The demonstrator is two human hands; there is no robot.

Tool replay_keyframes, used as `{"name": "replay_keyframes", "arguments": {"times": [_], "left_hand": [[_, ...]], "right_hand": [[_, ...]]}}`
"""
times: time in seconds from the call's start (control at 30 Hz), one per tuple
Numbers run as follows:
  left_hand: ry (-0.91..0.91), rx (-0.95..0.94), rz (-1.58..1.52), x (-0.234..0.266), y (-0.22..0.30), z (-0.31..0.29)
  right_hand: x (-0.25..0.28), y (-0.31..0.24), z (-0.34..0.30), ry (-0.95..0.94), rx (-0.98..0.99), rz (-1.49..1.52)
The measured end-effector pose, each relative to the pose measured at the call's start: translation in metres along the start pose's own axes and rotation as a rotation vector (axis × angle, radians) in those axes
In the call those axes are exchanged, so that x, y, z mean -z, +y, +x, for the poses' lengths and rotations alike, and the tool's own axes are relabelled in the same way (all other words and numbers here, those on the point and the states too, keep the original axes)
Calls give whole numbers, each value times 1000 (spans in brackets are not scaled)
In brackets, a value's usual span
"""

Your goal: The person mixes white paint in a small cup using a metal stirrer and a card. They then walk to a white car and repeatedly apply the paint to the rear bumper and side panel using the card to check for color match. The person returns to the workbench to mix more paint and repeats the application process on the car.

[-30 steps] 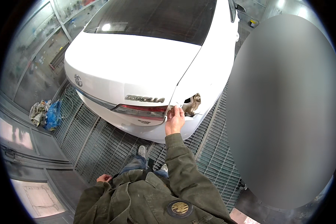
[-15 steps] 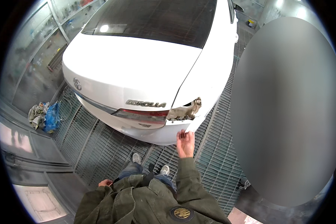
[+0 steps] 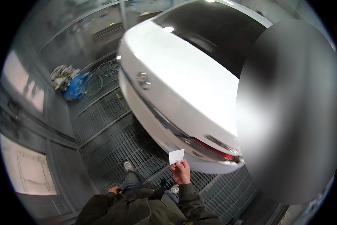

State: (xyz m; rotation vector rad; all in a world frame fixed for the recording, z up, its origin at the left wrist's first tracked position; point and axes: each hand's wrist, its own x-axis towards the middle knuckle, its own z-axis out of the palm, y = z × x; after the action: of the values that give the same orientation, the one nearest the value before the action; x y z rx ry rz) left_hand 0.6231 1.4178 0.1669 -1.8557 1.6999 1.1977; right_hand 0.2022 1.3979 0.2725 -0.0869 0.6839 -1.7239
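Jacket [image 3: 147,208] of dark olive-green cloth is seen nearest. Left hand [image 3: 115,190] is seen low beside it; fingers are part hidden, so whether anything is gripped cannot be told. A small flat white card [image 3: 177,156], apparently paper, is pinched by its lower edge in the right hand [image 3: 181,173]. Since the earlier frames, the right hand has been drawn off the car's rear corner and the view turned; the card is now presented face-up, likely ready to be looked at. Card looks four-cornered, slightly tilted, mostly plain, small mark near the fingertips. It is seen against the glossy white sedan's rear bumper [image 3: 206,167]; red-and-clear tail light [image 3: 213,150] beyond, motion-blurred. Farther off, crumpled blue plastic [image 3: 77,86] is seen on the grated metal floor [image 3: 114,150].
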Motion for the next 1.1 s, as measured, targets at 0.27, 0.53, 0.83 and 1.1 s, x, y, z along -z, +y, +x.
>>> {"name": "replay_keyframes", "arguments": {"times": [0.27,0.53,0.83,1.1], "left_hand": [[361,100,-726,91,-109,36],[404,397,-1227,166,-247,104],[393,333,-1392,303,-227,257],[377,437,-1206,493,-252,369]], "right_hand": [[-136,140,134,-25,-114,-152],[-265,226,244,30,-126,-237],[-356,291,420,26,-83,-242],[-474,368,630,9,167,-478]]}}
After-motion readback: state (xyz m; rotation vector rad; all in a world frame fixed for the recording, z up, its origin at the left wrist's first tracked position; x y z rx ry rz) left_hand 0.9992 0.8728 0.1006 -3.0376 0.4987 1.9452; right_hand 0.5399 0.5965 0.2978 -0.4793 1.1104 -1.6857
